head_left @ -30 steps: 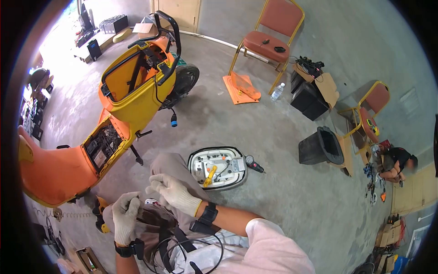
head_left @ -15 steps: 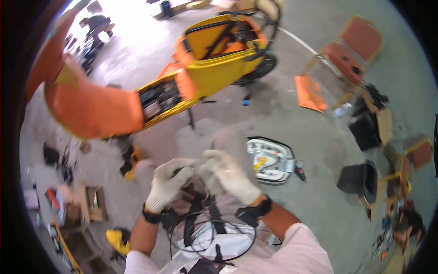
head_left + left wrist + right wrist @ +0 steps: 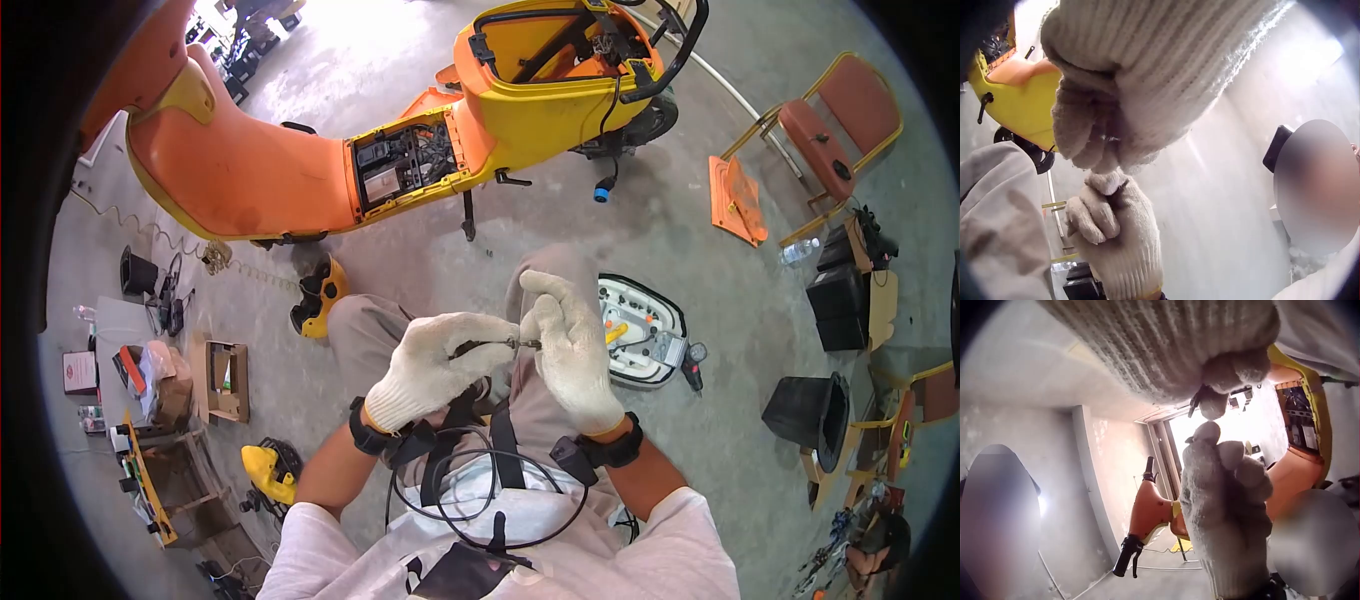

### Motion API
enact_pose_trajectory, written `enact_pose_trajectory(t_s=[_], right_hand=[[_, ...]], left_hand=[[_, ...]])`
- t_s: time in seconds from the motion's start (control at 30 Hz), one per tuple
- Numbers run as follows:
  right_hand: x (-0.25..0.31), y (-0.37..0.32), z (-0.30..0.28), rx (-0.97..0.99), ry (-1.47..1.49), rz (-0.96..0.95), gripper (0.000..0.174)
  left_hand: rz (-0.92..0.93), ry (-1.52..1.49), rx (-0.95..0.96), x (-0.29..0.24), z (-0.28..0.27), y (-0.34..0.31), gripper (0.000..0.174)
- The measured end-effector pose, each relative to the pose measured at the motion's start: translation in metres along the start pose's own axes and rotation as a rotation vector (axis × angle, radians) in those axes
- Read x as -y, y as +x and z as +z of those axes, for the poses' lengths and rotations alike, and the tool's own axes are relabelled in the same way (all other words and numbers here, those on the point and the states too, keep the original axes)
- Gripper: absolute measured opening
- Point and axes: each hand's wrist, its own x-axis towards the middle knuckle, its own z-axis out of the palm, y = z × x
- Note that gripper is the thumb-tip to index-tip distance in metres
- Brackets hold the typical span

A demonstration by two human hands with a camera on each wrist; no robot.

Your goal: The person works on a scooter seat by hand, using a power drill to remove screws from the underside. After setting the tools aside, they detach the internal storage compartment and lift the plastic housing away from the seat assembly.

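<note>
Both hands wear white knit gloves and meet over the person's lap. The left hand [image 3: 435,365] pinches a small metal part between thumb and fingers. Facing it, the right hand [image 3: 578,370] pinches a small dark metal part [image 3: 529,343], its other fingers partly raised. In the right wrist view a dark thin end [image 3: 1194,404] sticks out of the right hand [image 3: 1235,375], just above the left fingertips. The left wrist view has the left hand [image 3: 1147,75] above the right hand [image 3: 1125,237]; the fingers hide the parts there.
An orange and yellow scooter [image 3: 250,180] lies across the front, its compartment uncovered. Right of the knees rests a white tray-like cover [image 3: 640,335] with a yellow tool. A yellow and black helmet [image 3: 322,297] sits left; chairs, a black bin [image 3: 800,410] and boxes stand right.
The hands have come together, fingertips meeting over the lap, where they were apart a second ago. The head view has swung, so scooter and cover appear farther right.
</note>
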Motion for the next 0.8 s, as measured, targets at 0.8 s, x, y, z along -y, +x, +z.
enact_pose_trajectory(t_s=[0.8], right_hand=[[0.004, 0.002, 0.001, -0.059, -0.361, -0.280, 0.023]], left_hand=[[0.158, 0.344, -0.066, 0.018, 0.009, 0.005, 0.019]])
